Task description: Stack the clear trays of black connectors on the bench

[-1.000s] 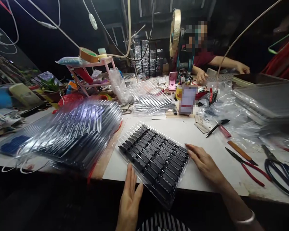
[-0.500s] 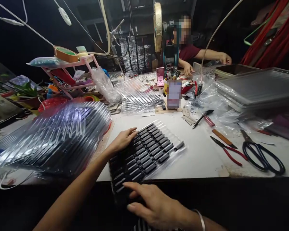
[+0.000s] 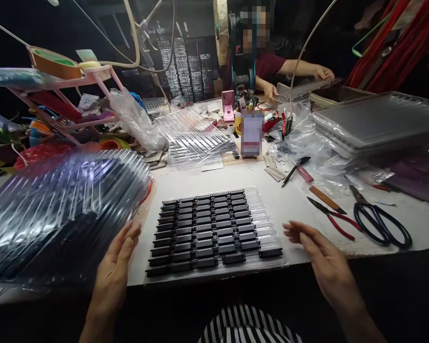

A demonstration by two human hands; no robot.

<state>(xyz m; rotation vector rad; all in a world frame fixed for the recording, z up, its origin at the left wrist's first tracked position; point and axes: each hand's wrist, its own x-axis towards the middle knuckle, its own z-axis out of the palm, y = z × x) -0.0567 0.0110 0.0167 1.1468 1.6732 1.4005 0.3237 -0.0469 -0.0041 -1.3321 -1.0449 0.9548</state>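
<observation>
While tray (image 3: 260, 214) lies flat | left hand (image 3: 112, 267), right hand (image 3: 327, 259): empty, beside it | best handled level, by opposite edges

Scissors (image 3: 380, 222) beside red-handled pliers (image 3: 329, 214); tape roll (image 3: 55, 67) on pink rack (image 3: 101, 87); red strands (image 3: 414, 33), possibly cord.

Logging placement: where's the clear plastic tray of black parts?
Head view, center: the clear plastic tray lies on the white tabletop at its near edge, between the left hand and right hand, touching neither.
</observation>
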